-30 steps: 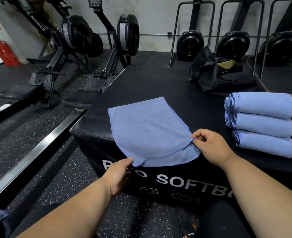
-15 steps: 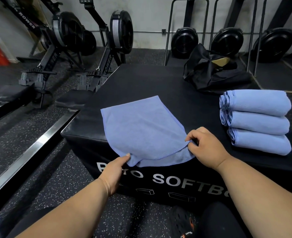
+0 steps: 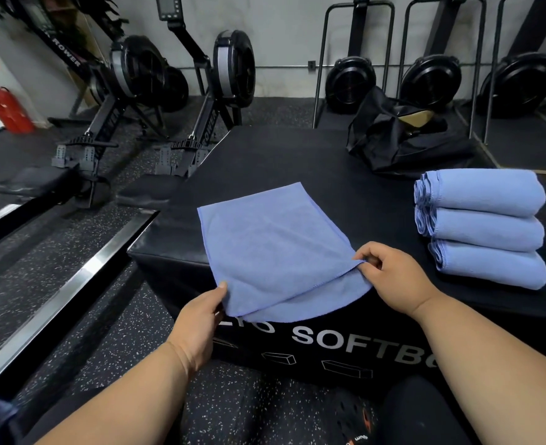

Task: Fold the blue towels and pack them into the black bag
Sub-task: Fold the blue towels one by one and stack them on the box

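A blue towel [image 3: 274,248] lies spread on the black box [image 3: 265,155], already doubled over, its near edge hanging over the box's front side; the upper layer sits a little short of the lower one along that near edge. The left hand [image 3: 201,319] is at the box's front face, below the towel's near left corner; its thumb lies on top of the cloth and the fingers are tucked beneath it, so the corner is pinched between them. The right hand [image 3: 393,277] rests on the box's front edge at the towel's near right corner; its thumb and forefinger are curled together on the hem of the upper layer, lifting it slightly off the lower one (the other fingers are bent loosely behind). The two hands are well apart, one at each near corner.

On the right part of the box, three folded towels [image 3: 480,226] lie side by side in a row, touching one another; the black bag [image 3: 403,136] sits slumped at the box's far right corner, beyond them, its mouth open.
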Demonstrator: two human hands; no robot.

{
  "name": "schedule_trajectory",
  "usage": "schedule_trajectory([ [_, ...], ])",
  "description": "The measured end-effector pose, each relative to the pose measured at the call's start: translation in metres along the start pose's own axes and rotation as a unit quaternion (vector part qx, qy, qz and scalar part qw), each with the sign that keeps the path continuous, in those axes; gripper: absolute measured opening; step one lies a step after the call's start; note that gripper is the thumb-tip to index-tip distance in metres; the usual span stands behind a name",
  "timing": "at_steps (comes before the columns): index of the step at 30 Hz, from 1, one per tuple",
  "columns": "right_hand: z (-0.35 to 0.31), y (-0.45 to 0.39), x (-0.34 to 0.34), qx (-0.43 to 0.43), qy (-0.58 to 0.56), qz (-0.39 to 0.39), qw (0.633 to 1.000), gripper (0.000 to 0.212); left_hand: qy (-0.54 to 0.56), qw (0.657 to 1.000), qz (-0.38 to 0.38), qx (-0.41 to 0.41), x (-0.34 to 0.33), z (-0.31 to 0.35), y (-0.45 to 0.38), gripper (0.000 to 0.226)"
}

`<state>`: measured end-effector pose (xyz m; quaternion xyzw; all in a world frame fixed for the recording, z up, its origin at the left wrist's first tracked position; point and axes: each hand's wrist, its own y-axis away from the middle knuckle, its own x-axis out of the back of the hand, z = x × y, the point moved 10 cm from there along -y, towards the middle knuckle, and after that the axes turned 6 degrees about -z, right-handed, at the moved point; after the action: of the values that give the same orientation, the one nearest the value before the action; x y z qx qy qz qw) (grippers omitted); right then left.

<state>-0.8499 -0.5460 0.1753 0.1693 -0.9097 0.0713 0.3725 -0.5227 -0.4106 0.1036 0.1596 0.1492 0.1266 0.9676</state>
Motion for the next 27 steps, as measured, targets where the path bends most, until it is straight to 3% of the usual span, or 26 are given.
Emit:
schedule_trajectory([
  [16, 0.003, 0.003, -0.002, -0.007, -0.028, -0.017, 0.999, 0.017, 0.035, 0.999, 0.017, -0.001, 0.002, 0.008, 0.005, 0.026],
  [22, 0.001, 0.003, -0.001, -0.026, -0.104, -0.033, 0.994, 0.015, 0.083, 0.996, 0.035, 0.004, 0.011, 0.017, -0.001, 0.022],
  [27, 0.004, 0.004, -0.004, -0.043, -0.139, -0.062, 0.987, 0.021, 0.113, 0.991, 0.032, 0.062, 0.014, 0.007, -0.007, 0.019],
])
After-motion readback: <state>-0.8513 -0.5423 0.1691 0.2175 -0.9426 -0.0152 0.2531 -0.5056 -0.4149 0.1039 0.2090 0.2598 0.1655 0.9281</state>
